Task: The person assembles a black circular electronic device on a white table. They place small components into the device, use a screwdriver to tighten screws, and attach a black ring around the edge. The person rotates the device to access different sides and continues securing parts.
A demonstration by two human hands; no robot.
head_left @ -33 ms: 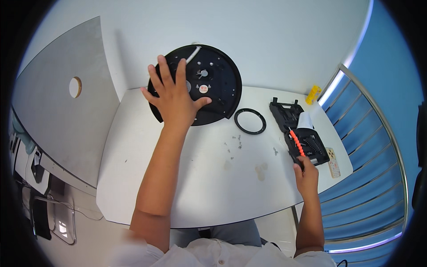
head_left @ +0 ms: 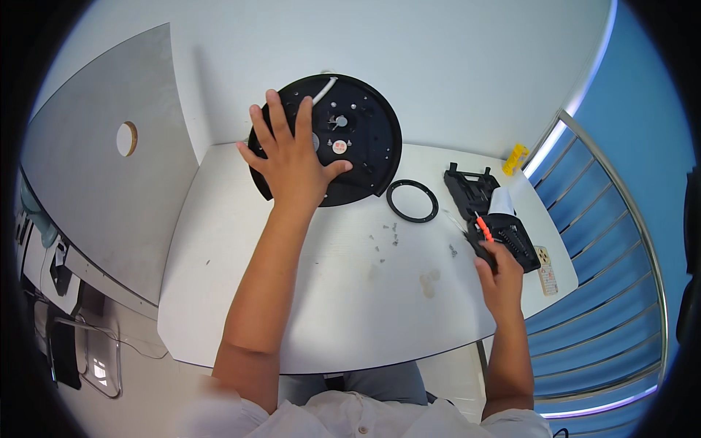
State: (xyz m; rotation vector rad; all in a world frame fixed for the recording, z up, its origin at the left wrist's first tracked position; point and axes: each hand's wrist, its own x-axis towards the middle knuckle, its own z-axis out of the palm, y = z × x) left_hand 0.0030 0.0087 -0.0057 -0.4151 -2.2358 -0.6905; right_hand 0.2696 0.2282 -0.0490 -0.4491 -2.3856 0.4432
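Observation:
My left hand (head_left: pixel 294 173) lies with fingers spread against a black round disc-shaped base (head_left: pixel 365 171), which leans on the wall at the table's far edge. The base carries a white cable (head_left: pixel 324 90), metal fittings and a round label; my fingers cover part of its left side. At the right, my right hand (head_left: pixel 501 282) is closed round the dark handle of a screwdriver (head_left: pixel 478 248). Its thin shaft points up and to the left, beside the open black tool case (head_left: pixel 531 261). An orange-red flexible shaft (head_left: pixel 483 228) in the case is partly hidden behind my hand.
A black ring (head_left: pixel 394 209) lies right of the base. Several small screws (head_left: pixel 395 235) are scattered on the white table (head_left: pixel 350 314). A yellow object (head_left: pixel 515 158) and a pale remote (head_left: pixel 546 271) stand near the right edge, by a metal railing (head_left: pixel 617 186). A grey panel (head_left: pixel 102 190) rises at left.
My right hand has shifted slightly up with the screwdriver, whose shaft now shows clear of the case. My left hand still rests on the base.

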